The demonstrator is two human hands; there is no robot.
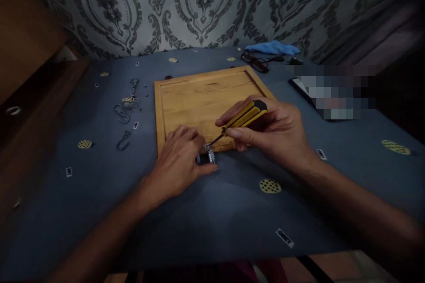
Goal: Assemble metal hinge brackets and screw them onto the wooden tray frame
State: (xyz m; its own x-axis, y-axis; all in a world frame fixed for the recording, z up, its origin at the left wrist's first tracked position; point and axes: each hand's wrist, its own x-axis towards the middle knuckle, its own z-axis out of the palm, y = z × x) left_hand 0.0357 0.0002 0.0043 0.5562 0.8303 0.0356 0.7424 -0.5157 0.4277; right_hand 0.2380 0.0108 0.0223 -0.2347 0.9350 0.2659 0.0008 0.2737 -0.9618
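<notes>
My right hand [277,130] is closed round the yellow and black handle of a screwdriver [246,116]. The screwdriver slants down to the left, and its tip meets a small shiny metal fitting [210,154] at the near edge of a framed wooden panel [195,101]. With fingers bent over the panel's near edge and thumb low beside it, my left hand [181,152] holds the fitting there. Fingers partly cover the fitting, so its exact kind is unclear. Whether a screw sits under the tip is too small to tell.
Left of the panel lie several metal hooks [122,141] and tiny loose parts [146,95]. Behind it are dark-framed glasses [255,61] and a blue cloth [274,47]. A dark flat device [307,90], partly blurred out, lies right. Patterned blue cloth [215,221] covers the table.
</notes>
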